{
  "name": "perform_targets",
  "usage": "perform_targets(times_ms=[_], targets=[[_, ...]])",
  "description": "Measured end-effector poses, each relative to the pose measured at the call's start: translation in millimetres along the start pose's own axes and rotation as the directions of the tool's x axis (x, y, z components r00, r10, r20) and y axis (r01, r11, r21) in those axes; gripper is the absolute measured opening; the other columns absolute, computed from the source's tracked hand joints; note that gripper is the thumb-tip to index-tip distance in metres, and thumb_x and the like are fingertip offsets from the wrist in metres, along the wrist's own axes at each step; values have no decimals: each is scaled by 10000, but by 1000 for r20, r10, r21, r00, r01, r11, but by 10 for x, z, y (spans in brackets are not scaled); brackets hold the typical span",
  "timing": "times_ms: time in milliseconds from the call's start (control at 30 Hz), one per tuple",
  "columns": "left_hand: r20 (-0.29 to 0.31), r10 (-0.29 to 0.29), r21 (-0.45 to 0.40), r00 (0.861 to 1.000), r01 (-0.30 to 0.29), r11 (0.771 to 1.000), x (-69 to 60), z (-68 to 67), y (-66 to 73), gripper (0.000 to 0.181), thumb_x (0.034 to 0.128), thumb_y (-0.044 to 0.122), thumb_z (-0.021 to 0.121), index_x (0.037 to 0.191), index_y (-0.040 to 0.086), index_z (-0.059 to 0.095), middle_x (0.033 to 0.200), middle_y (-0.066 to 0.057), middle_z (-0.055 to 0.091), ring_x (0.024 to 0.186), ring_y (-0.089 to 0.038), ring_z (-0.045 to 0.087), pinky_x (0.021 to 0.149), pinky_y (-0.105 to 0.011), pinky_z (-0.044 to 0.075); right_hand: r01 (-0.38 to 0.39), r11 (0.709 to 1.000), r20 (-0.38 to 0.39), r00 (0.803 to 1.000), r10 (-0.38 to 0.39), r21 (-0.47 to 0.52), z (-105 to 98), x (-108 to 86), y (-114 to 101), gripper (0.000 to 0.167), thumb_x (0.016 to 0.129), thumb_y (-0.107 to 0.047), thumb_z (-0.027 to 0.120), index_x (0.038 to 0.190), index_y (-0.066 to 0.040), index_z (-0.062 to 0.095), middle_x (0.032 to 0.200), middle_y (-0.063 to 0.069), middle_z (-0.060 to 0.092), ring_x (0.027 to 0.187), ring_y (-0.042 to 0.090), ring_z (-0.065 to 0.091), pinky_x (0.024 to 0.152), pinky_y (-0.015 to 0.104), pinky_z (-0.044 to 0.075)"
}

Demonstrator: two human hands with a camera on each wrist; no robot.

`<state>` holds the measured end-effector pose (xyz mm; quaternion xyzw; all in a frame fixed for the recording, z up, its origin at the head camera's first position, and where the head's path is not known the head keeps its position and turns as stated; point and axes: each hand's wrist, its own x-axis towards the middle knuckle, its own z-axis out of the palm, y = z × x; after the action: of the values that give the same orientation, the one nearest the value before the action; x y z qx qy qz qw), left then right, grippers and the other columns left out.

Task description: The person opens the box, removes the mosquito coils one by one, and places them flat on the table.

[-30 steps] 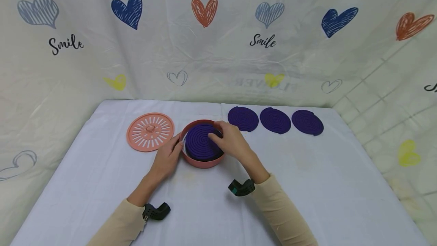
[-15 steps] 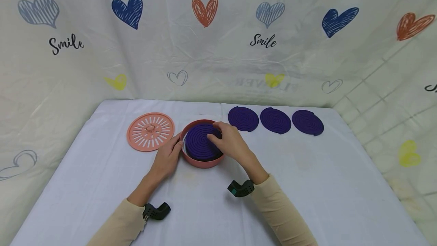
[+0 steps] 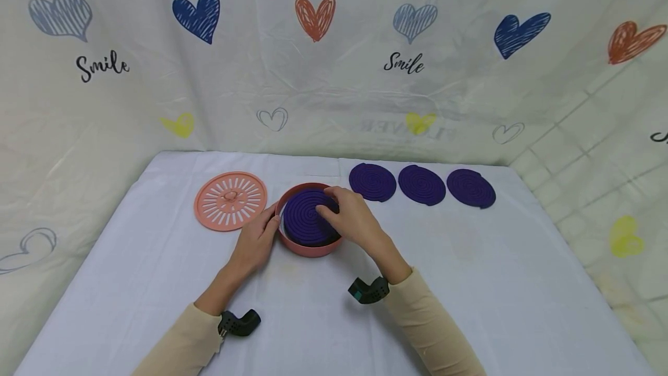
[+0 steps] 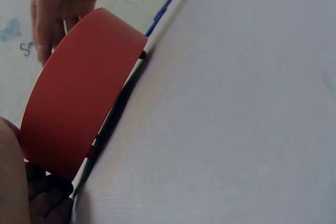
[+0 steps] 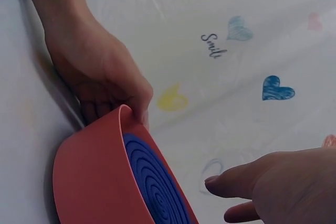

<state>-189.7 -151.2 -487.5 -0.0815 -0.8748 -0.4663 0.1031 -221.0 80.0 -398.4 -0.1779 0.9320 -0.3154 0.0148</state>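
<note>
A round coral-red mosquito coil box (image 3: 309, 252) stands on the white-covered table in the head view. Inside it lie purple mosquito coils (image 3: 307, 216), the top one flat below the rim. My left hand (image 3: 254, 241) grips the box's left side, the thumb at the rim; the right wrist view shows this left hand (image 5: 105, 69) with its fingers behind the wall. Over the right part of the coil hovers my right hand (image 3: 356, 216), thumb and fingers spread. In the right wrist view the right hand's thumb (image 5: 236, 178) appears apart from the coil (image 5: 155, 187).
Left of the box lies a slotted coral lid (image 3: 230, 202) with a small central knob. Several separate purple coils, among them a near one (image 3: 372, 182) and a far-right one (image 3: 471, 188), lie in a row along the back. A heart-printed curtain (image 3: 334, 86) hangs behind the table.
My right hand has shifted very slightly left over the coil. The left hand and the box have stayed in place.
</note>
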Motion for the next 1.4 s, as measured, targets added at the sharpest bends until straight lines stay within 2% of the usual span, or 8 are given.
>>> perform_targets(times_ms=[267, 767, 1100, 1400], targets=[[-5, 8, -8, 1000, -8, 1000, -1, 9, 4, 447, 1058, 304, 452, 1475, 158, 522, 1425, -81, 606, 1360, -260, 535, 1134, -500, 417, -17, 1000, 12, 1000, 17, -19, 5, -2, -22, 520, 948, -299, 683, 1367, -8, 588, 1354, 160, 640, 1297, 299, 587, 1090, 445, 483], [-4, -3, 1, 1000, 3, 1000, -9, -5, 12, 447, 1055, 300, 453, 1474, 157, 524, 1433, -86, 599, 1365, -274, 528, 1140, -506, 409, -6, 999, 24, 1000, 8, -53, 31, -9, -36, 511, 958, -303, 673, 1374, -21, 585, 1360, 159, 635, 1295, 295, 589, 1094, 443, 481], [3, 10, -5, 1000, -10, 1000, -9, 1, 2, 453, 1059, 304, 449, 1486, 166, 506, 1447, -72, 588, 1386, -254, 508, 1155, -482, 394, 22, 999, 26, 999, -20, -50, 58, -23, -71, 500, 955, -293, 678, 1365, -19, 594, 1358, 147, 640, 1294, 282, 593, 1090, 433, 486], [-8, 12, 0, 1000, -12, 1000, 4, -4, 7, 449, 1053, 305, 462, 1478, 172, 519, 1437, -62, 596, 1374, -255, 521, 1152, -490, 400, 59, 998, -11, 998, -59, -12, 60, -34, -71, 463, 957, -264, 678, 1341, -14, 611, 1331, 148, 655, 1264, 288, 611, 1064, 438, 505]])
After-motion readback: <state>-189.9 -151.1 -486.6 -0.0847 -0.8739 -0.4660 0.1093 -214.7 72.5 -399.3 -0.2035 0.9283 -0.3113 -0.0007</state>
